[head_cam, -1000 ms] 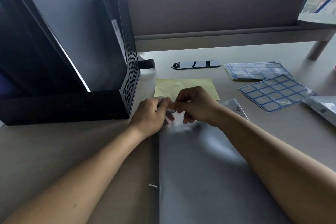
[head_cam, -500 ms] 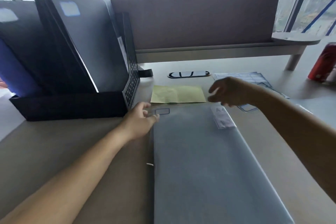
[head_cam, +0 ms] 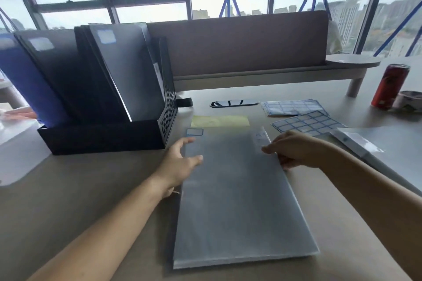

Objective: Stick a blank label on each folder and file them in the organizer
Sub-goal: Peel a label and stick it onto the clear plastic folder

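A grey translucent folder point(head_cam: 237, 201) lies flat on the desk before me, with a blue-edged blank label point(head_cam: 194, 132) stuck at its top left corner. My left hand point(head_cam: 180, 162) is at the folder's left edge, fingers spread and relaxed. At the folder's right edge my right hand point(head_cam: 294, 151) has its fingers curled at the edge; whether it grips the folder is unclear. A black organizer point(head_cam: 109, 137) at the left holds several upright labelled folders point(head_cam: 127, 75). Sheets of blank labels point(head_cam: 306, 122) lie at the right.
A yellow paper point(head_cam: 220, 121) lies beyond the folder. More grey folders point(head_cam: 374, 141) lie at the right. A red can point(head_cam: 389, 85) and a tape roll point(head_cam: 408, 99) stand at the far right. A black cable port point(head_cam: 234, 103) and a desk divider point(head_cam: 246, 52) are behind.
Both hands left the stuck label. My right hand swung out to the right and came back to the folder's right edge; my left hand opened along the left edge. The view tilted up.
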